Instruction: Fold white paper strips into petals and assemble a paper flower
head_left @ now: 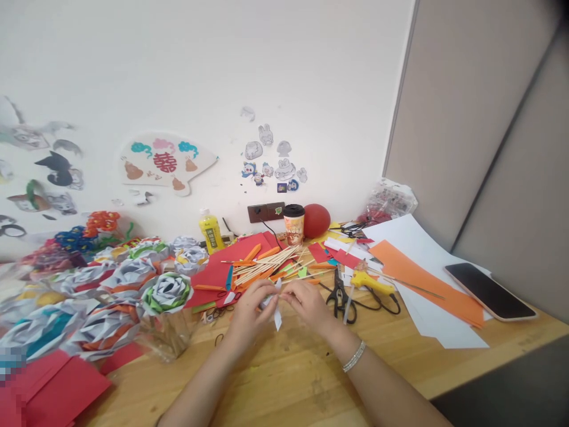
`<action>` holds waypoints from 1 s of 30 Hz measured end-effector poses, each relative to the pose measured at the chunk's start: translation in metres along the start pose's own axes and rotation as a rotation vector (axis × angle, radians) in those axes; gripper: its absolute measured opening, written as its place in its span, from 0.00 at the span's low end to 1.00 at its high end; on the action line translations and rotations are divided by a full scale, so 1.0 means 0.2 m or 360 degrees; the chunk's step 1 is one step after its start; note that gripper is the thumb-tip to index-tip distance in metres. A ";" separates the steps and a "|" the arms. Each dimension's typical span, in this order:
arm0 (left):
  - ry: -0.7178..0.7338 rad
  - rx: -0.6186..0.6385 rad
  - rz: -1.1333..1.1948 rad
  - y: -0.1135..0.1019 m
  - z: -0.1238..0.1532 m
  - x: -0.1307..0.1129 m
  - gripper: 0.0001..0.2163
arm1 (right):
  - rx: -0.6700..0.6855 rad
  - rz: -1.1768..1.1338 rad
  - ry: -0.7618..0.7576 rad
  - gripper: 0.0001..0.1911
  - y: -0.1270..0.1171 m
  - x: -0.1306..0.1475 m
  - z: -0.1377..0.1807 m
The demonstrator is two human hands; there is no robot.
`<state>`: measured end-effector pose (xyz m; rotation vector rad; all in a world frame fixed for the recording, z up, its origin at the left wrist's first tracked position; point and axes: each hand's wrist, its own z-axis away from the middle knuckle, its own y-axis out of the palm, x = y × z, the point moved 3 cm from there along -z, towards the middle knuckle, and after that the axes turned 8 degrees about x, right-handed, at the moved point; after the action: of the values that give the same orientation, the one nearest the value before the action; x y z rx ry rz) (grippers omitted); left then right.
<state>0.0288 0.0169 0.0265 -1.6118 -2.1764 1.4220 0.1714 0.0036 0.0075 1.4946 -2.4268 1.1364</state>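
Note:
A small folded piece of white paper (278,319) is pinched between my two hands above the wooden table. My left hand (252,311) has its fingers closed on the paper's left side. From the right, my right hand (309,301) meets it with thumb and finger pressed together at the paper's upper part. Fingers hide some of the folds. Just beyond my hands lies a pile of thin wooden sticks (262,267) among orange paper strips. Black-handled scissors (341,299) rest right of my right hand, beside a yellow glue gun (372,282).
Several folded paper flowers (168,292) crowd the left side, with red paper (53,391) in front. A yellow bottle (210,231), a lidded cup (294,225) and a red balloon (317,220) stand by the wall. A phone (491,290) lies on white and orange sheets at right.

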 end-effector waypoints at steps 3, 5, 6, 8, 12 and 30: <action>0.0014 0.0102 0.0015 0.00 0.01 -0.01 0.08 | -0.0005 -0.0088 0.0066 0.10 0.00 0.00 0.00; 0.0016 0.0123 0.0030 0.00 0.01 0.00 0.09 | 0.0002 -0.0131 0.0090 0.09 -0.01 -0.01 0.00; 0.0011 0.0119 0.0040 0.00 0.01 0.00 0.08 | 0.0016 -0.0153 0.0102 0.09 -0.01 -0.01 0.00; -0.0027 0.0066 0.0059 0.00 0.00 0.03 0.06 | 0.0029 -0.0204 0.0167 0.07 0.00 -0.01 0.00; -0.0205 -0.0205 0.0088 -0.01 -0.01 0.09 0.06 | 0.0054 -0.0215 0.0342 0.18 0.05 -0.01 0.01; -0.0410 0.0002 0.0481 0.01 -0.02 0.15 0.10 | -0.0020 0.0285 -0.0139 0.15 0.07 0.03 0.04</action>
<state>0.0183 0.0427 0.0144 -1.9189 -2.1222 1.8032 0.1588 -0.0024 -0.0029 1.3739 -2.6676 1.1050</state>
